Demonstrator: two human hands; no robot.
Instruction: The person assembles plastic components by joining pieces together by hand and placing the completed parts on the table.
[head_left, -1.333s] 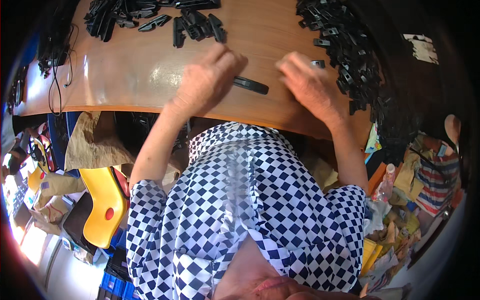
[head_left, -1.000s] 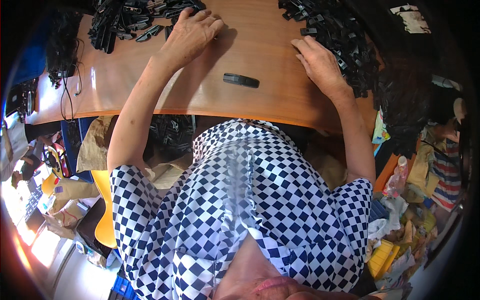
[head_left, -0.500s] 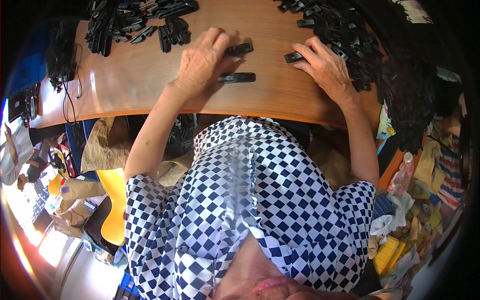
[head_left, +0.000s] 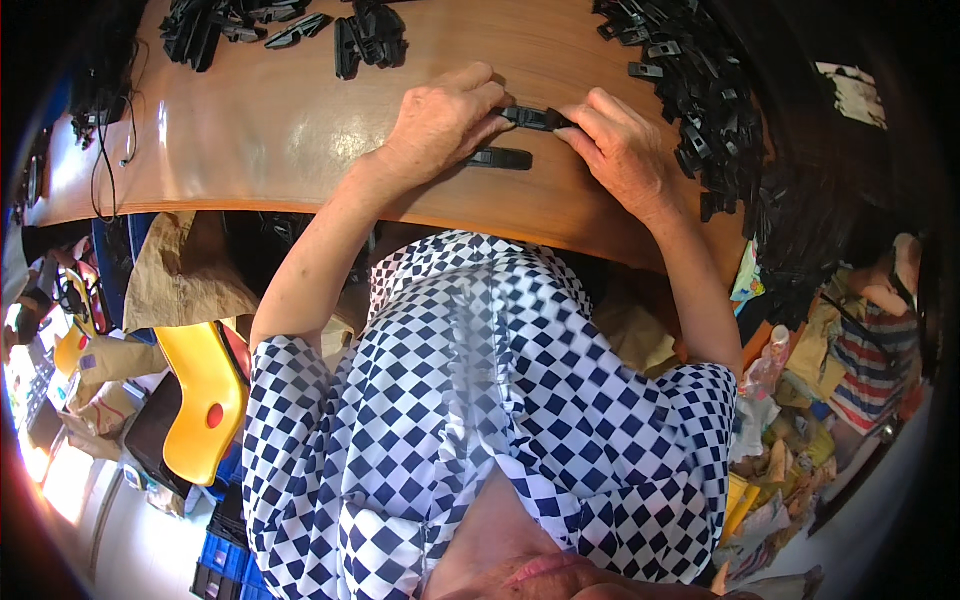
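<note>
Over the wooden table (head_left: 300, 130), my left hand (head_left: 440, 120) is closed on a long black plastic piece (head_left: 525, 117). My right hand (head_left: 620, 150) pinches a smaller black plastic piece (head_left: 557, 119) at the right end of the long one. The two pieces meet end to end between my fingers; whether they are locked together I cannot tell. A second long black plastic piece (head_left: 505, 158) lies on the table just below, close to my left fingers. Its left end is partly hidden by that hand.
A heap of small black plastic pieces (head_left: 700, 100) spreads along the table's right side. Longer black pieces (head_left: 372, 38) lie in clusters at the far left. A dark cable (head_left: 100, 160) hangs over the left edge. A yellow chair (head_left: 195, 400) stands below the table at left.
My right hand has moved left from beside the right heap with its small piece, bringing it to the end of the long piece in my left hand. The view has shifted slightly.
</note>
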